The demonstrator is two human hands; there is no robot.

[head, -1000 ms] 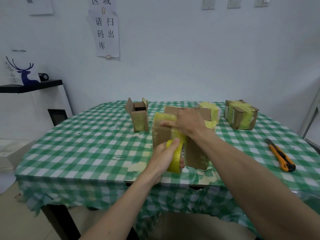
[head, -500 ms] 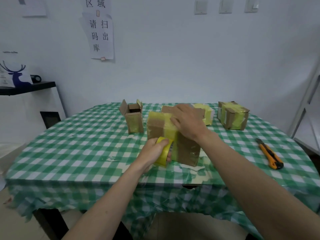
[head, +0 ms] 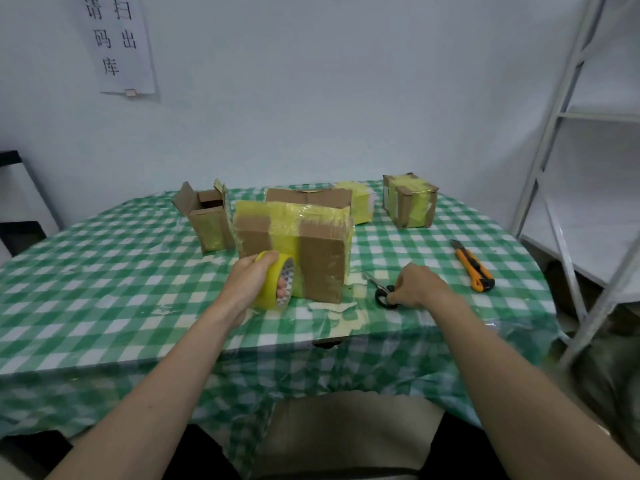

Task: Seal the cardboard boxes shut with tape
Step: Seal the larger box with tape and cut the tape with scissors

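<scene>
Now the table (head: 104, 271), in its green checked cloth, carried everything. Largest on it was the cardboard box (head: 311, 251) I was sealing, standing near the front edge at the middle, yellow tape already over its top and down its near face. Behind it stood another brown box (head: 308, 195), an open box (head: 207, 223) toward the back left, and a taped box (head: 408, 202) at the back right.

A moment before, my right hand (head: 415, 285) had been pressing down on the box top; it had since come off and dropped to the scissors (head: 384, 294) lying just right of the box, fingers curled at the handles. I judged the strip was laid and ready to cut.

My left hand (head: 249, 282) gripped the tape roll (head: 277, 282) against the box's lower near face.

An orange utility knife (head: 472, 265) lay toward the right edge, well apart from my hand, leaving room between to work the blades.
</scene>
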